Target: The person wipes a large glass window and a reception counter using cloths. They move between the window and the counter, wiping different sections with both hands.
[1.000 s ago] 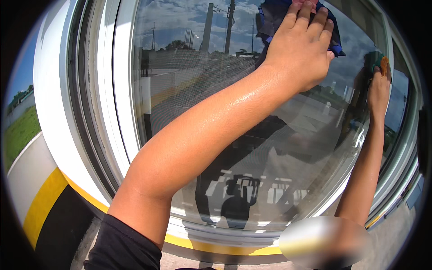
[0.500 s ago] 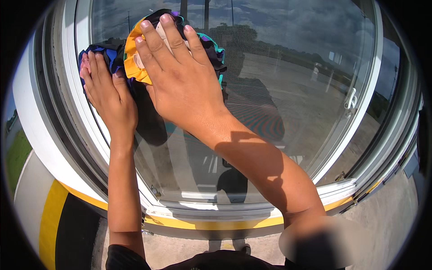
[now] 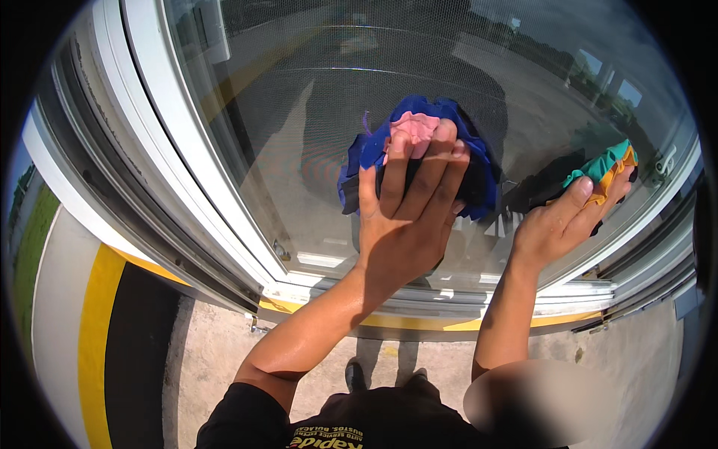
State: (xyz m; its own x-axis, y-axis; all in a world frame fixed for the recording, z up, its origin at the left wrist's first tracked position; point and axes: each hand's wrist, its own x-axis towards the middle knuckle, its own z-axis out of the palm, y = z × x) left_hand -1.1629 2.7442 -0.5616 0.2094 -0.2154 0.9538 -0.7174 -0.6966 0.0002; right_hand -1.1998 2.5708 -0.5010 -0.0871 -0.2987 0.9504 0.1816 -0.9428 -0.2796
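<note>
My left hand (image 3: 404,213) presses a ruffled blue, black and pink cloth rag (image 3: 413,127) against the middle of the glass pane (image 3: 299,172). Its fingers point away from me, somewhat apart, and the rag shows all round their tips. Farther right, my right hand (image 3: 565,224) is curled over a teal, yellow and black rag (image 3: 604,162) near the pane's right edge. That hand is seen from the thumb side, and its other fingers are partly hidden. Both rags lie on the glass, held under the hands.
A white frame (image 3: 213,179) borders the pane, with a white latch (image 3: 666,161) just beyond my right hand. Dark tracks (image 3: 112,172) run along the left side. Below lie a yellow-edged sill (image 3: 419,322), concrete floor (image 3: 217,344) and a yellow-and-black striped base (image 3: 101,322).
Both hands, each with its rag, have moved right and lower on the glass. They were close together at the upper left; now they are apart. The view has shifted too.
</note>
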